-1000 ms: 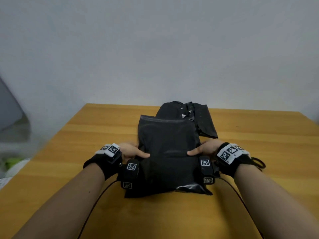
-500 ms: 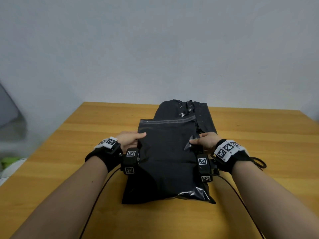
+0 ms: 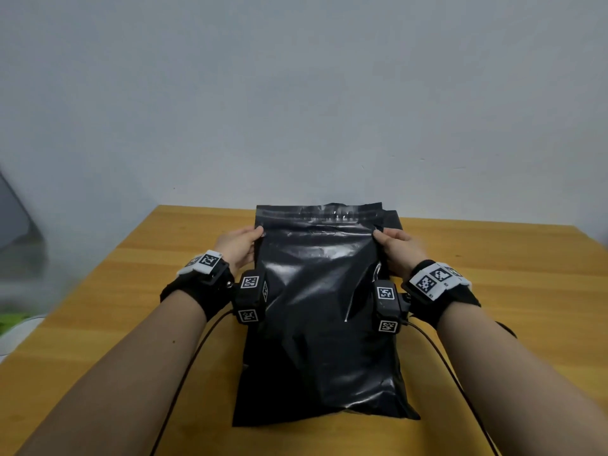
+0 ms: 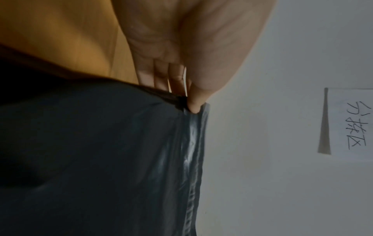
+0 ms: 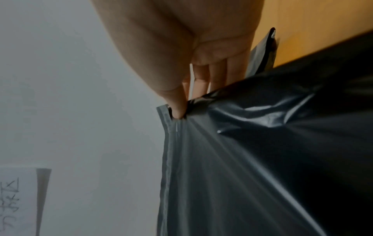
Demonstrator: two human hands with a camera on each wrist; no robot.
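A shiny black plastic mailer bag [image 3: 322,311] lies lengthwise on the wooden table [image 3: 493,291], bulging with hidden contents, its far end lifted off the table. My left hand [image 3: 241,246] pinches the bag's left edge near the top, thumb on the upper face [image 4: 193,105] and fingers underneath. My right hand [image 3: 393,248] pinches the right edge the same way, its thumb [image 5: 177,108] pressing creases into the film. The bag's sealing strip [image 3: 329,215] runs across the far end between both hands.
Another black plastic piece [image 3: 393,218] shows behind the bag's far right corner. A grey wall rises behind the table, with a handwritten paper sheet [image 4: 351,123] on it. Grey and green items [image 3: 13,320] sit off the table's left edge. Bare wood lies on either side.
Both hands slid from the bag's middle up its sides to the top corners. The bag's far end rose and stretched out, covering the black piece behind it.
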